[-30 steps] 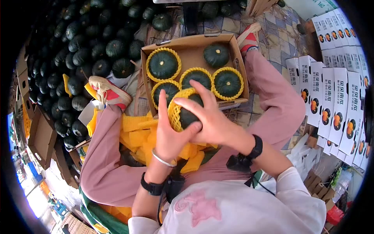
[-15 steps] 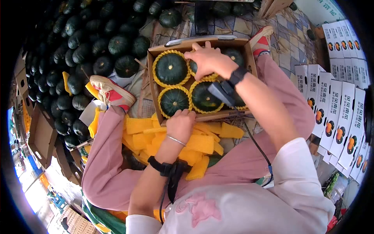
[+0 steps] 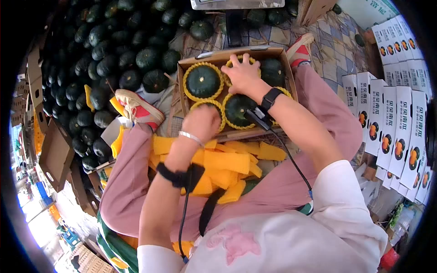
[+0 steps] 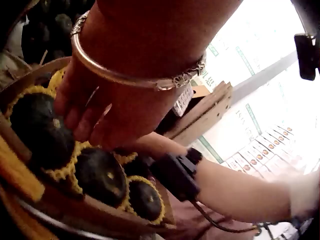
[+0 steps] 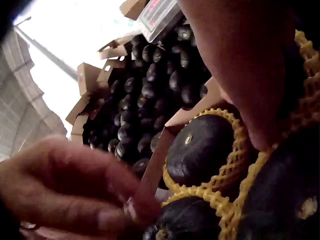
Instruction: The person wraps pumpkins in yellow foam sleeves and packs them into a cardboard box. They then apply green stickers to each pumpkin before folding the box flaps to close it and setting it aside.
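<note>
Spread and bent over the back-middle pumpkin (image 3: 253, 66), my right hand (image 3: 245, 78) grips it in its yellow foam net. My left hand (image 3: 201, 123) is over the front-left pumpkin (image 3: 217, 109), its fingers loosely bent; the left wrist view shows this hand (image 4: 112, 117) beside a netted pumpkin (image 4: 42, 130). Whether it touches the pumpkin I cannot tell. Both hands are at a cardboard box (image 3: 181, 75). Netted pumpkins also sit back left (image 3: 203, 81) and front middle (image 3: 238, 109). The back-right pumpkin (image 3: 273, 73) shows no net; my right wrist partly covers the front-right one.
Yellow foam nets (image 3: 223, 166) lie between the legs, in front of the box. A large heap of dark pumpkins (image 3: 109, 59) fills the left. White printed cartons (image 3: 391, 132) stand at the right. Behind the box is a dark post (image 3: 233, 29) under a flat tray-like top (image 3: 236, 4).
A second ago both hands held a partly netted pumpkin before the box; it is now at back middle under my right hand. My left hand has moved from the box's near edge over the front-left pumpkin.
</note>
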Motion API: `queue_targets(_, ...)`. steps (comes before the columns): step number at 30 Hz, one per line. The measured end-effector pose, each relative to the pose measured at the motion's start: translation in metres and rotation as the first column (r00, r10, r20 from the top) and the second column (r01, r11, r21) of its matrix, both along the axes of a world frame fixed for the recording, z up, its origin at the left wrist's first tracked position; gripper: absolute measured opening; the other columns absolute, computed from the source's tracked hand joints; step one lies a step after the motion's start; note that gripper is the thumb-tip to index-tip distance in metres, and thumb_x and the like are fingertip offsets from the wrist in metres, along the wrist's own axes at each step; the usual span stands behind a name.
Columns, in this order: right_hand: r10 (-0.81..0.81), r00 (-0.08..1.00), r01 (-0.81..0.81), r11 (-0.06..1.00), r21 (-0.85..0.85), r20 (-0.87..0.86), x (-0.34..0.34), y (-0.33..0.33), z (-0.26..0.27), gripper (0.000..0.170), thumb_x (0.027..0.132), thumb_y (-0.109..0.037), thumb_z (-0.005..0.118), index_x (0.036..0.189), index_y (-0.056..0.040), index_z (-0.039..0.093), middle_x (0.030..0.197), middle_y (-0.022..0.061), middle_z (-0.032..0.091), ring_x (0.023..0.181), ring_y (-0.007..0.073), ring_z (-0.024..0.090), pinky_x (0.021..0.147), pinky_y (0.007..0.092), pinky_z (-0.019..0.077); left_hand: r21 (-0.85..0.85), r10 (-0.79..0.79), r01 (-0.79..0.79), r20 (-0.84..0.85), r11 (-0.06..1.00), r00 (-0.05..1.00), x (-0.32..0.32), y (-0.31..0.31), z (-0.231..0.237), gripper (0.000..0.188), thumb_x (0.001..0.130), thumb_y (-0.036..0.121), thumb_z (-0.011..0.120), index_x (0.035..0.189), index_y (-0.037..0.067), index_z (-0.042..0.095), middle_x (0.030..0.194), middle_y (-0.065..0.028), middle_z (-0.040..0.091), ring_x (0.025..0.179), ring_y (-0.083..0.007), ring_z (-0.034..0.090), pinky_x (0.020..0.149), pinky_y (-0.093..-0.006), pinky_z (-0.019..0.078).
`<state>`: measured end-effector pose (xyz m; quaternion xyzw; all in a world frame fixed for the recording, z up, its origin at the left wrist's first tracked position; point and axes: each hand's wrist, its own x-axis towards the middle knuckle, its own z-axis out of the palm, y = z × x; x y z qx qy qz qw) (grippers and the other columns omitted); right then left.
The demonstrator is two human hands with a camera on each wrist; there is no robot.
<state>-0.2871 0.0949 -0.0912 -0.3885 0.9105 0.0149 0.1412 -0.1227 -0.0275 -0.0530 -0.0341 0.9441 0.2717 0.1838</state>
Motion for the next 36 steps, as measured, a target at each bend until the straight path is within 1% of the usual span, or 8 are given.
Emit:
queue_targets(9,0.133,0.974,-0.161,0.976,-0.149,-0.185,0.012,0.029,-0.024,0.071,0.076,-0.028,0.07,0.14,-0.0179,0.04,0.147,0.0203,0.024,0.131,0.0472,0.025,0.096,0.0638,0.0321,-0.227,-0.389,0.391,0.059,0.892,0.919,0.078,0.057,-0.014,0.058,0.067,0.021,0.074,0.122,0.011,0.056,0.115,-0.0146,0.054,0.115,-0.0332,0.044,0.094,-0.0435,0.0413)
queue_targets(13,0.138,0.899,0.005,0.946,-0.325,0.415,0.084,0.09,0.065,0.06,0.081,-0.025,0.066,0.135,-0.0089,0.044,0.138,0.0247,0.037,0.121,0.0441,0.04,0.098,0.0504,0.0389,-0.18,-0.283,0.35,0.317,0.919,0.905,0.095,0.056,-0.012,0.055,0.072,0.019,0.072,0.124,0.01,0.054,0.104,-0.0145,0.058,0.102,-0.032,0.053,0.089,-0.0454,0.044)
queue_targets(20,-0.011,0.747,0.578,0.506,-0.641,0.665,0.181,0.143,0.088,0.041,0.083,-0.007,0.065,0.122,-0.0028,0.055,0.12,0.0196,0.054,0.106,0.0353,0.056,0.088,0.0394,0.047,0.715,0.338,-0.282,0.068,0.64,0.939,0.081,0.086,0.075,0.029,0.092,0.018,0.06,0.115,0.002,0.057,0.108,-0.0069,0.062,0.094,-0.0173,0.061,0.08,-0.0326,0.0512)
queue_targets(27,0.16,0.972,0.112,0.335,-0.936,0.174,0.167,0.133,0.121,0.029,0.076,0.003,0.065,0.104,-0.0038,0.061,0.099,0.0118,0.061,0.09,0.0336,0.059,0.08,0.0375,0.048,0.76,0.35,-0.515,0.393,0.397,0.85,0.093,0.078,0.09,0.023,0.096,0.02,0.057,0.107,0.0,0.06,0.087,0.0003,0.062,0.076,-0.0059,0.058,0.067,-0.0214,0.0484)
queue_targets(29,0.301,0.602,0.549,0.517,-0.657,0.739,0.161,0.146,0.132,0.029,0.082,-0.004,0.067,0.11,-0.0018,0.059,0.099,0.0059,0.065,0.091,0.0232,0.062,0.081,0.0319,0.0489,0.723,0.448,-0.387,0.12,0.572,0.886,0.097,0.076,0.08,0.024,0.097,0.021,0.056,0.105,0.0,0.061,0.088,-0.0009,0.063,0.076,-0.0072,0.059,0.068,-0.0221,0.0492)
queue_targets(31,0.43,0.119,0.753,0.549,-0.363,0.895,0.146,0.151,0.13,0.033,0.084,-0.008,0.069,0.114,-0.0003,0.057,0.1,0.0026,0.066,0.093,0.0159,0.063,0.082,0.0289,0.0491,0.832,0.325,-0.514,0.555,-0.211,0.766,0.101,0.06,0.083,0.026,0.095,0.014,0.055,0.115,-0.002,0.058,0.104,-0.0103,0.066,0.089,-0.0165,0.064,0.08,-0.0288,0.0529)
queue_targets(33,0.543,0.021,0.852,0.43,-0.299,0.84,0.151,0.146,0.131,0.042,0.083,-0.012,0.073,0.117,0.0017,0.055,0.105,0.0007,0.064,0.097,0.008,0.058,0.085,0.0258,0.0482,0.801,0.332,-0.5,0.594,-0.33,0.733,0.088,0.072,0.098,0.047,0.093,0.014,0.057,0.135,0.0,0.043,0.124,-0.0159,0.058,0.107,-0.0228,0.06,0.088,-0.0338,0.0519)
queue_targets(36,0.498,0.082,0.869,0.388,-0.307,0.863,0.153,0.132,0.115,0.042,0.078,-0.009,0.077,0.114,0.0007,0.056,0.101,0.0003,0.063,0.093,0.0086,0.058,0.08,0.0253,0.0483,0.94,0.447,-0.296,0.195,0.169,0.873,0.07,0.082,0.09,0.057,0.086,-0.001,0.057,0.139,0.004,0.036,0.12,-0.0105,0.056,0.103,-0.0182,0.059,0.088,-0.0288,0.0491)
